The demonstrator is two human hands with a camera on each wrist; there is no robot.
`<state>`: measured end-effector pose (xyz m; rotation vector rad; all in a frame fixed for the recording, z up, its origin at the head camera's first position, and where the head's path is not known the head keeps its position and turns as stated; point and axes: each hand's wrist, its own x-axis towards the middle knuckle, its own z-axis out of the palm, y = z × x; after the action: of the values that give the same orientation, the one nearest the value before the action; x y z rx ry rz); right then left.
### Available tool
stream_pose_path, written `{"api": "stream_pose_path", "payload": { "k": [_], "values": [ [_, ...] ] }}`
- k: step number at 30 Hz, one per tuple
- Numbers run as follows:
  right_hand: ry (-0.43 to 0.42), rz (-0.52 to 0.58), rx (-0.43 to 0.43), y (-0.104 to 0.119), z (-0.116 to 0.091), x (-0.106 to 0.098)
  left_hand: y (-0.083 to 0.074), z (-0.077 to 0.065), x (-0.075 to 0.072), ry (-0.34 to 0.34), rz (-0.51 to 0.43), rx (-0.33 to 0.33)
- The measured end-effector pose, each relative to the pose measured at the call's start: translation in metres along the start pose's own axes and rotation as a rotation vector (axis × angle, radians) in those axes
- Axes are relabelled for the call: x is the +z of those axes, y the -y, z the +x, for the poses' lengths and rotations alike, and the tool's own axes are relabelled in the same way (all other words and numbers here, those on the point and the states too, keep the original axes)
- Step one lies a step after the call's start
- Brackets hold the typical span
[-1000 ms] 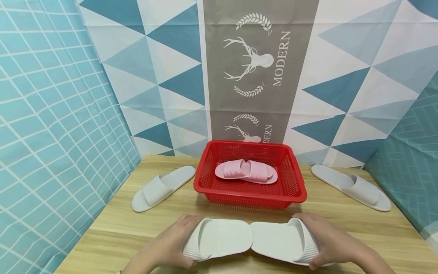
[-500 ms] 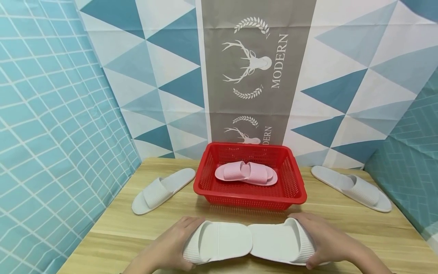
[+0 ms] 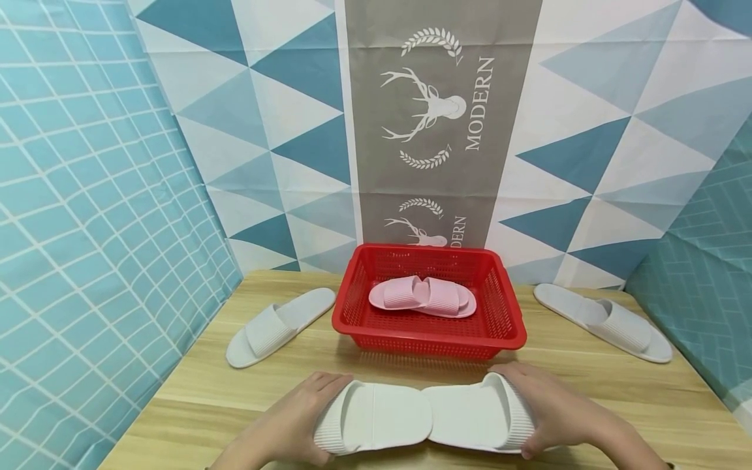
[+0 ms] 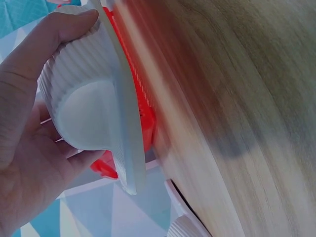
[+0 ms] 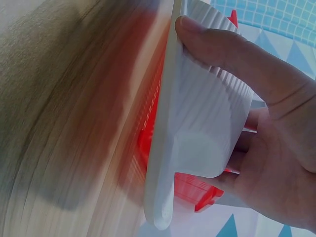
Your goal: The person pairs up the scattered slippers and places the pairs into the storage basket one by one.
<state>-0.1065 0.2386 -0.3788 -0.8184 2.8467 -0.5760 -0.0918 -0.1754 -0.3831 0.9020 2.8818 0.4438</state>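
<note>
In the head view my left hand (image 3: 296,418) grips a white slipper (image 3: 390,416) round its ribbed strap. My right hand (image 3: 555,408) holds a second white slipper (image 3: 467,412) the same way, strap in the palm. The two slippers lie in line with heels meeting in the middle, the left heel slightly overlapping the right. In the left wrist view the thumb presses the ribbed strap (image 4: 84,59) near the sole, and the fingers wrap its far side. The right wrist view mirrors this grip on the other slipper (image 5: 207,98). Shadows fall on the wood beside both soles.
Behind the hands a red plastic basket (image 3: 431,343) holds a pair of pink slippers (image 3: 443,297). One white slipper (image 3: 270,333) lies on the wooden table (image 3: 194,405) left of the basket, another white slipper (image 3: 623,326) to its right. Patterned cloth walls (image 3: 305,130) enclose the table.
My right hand has moved slightly left with its slipper, so the two heels now overlap a little. The left hand stays nearly in place, and the basket has not moved.
</note>
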Motion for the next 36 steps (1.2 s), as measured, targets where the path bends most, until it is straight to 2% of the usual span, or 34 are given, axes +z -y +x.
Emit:
{"api": "stream_pose_path", "payload": {
  "k": [9, 16, 22, 29, 36],
  "values": [
    [0.002, -0.005, -0.020, 0.002, 0.002, 0.001, 0.002, 0.000, -0.001, 0.014, 0.007, 0.000],
    [0.007, 0.018, 0.001, 0.007, 0.007, 0.003, 0.002, -0.003, -0.002, -0.051, 0.043, 0.056],
    [0.040, 0.056, 0.028, 0.011, 0.010, 0.002, 0.003, -0.003, -0.002, -0.046, 0.041, 0.044],
    [0.055, 0.109, 0.012, 0.016, 0.011, 0.003, 0.003, -0.005, 0.002, -0.009, 0.020, 0.008],
    [0.042, 0.085, -0.006, 0.019, 0.012, 0.005, 0.002, -0.006, 0.002, -0.011, 0.032, 0.008]
  ]
}}
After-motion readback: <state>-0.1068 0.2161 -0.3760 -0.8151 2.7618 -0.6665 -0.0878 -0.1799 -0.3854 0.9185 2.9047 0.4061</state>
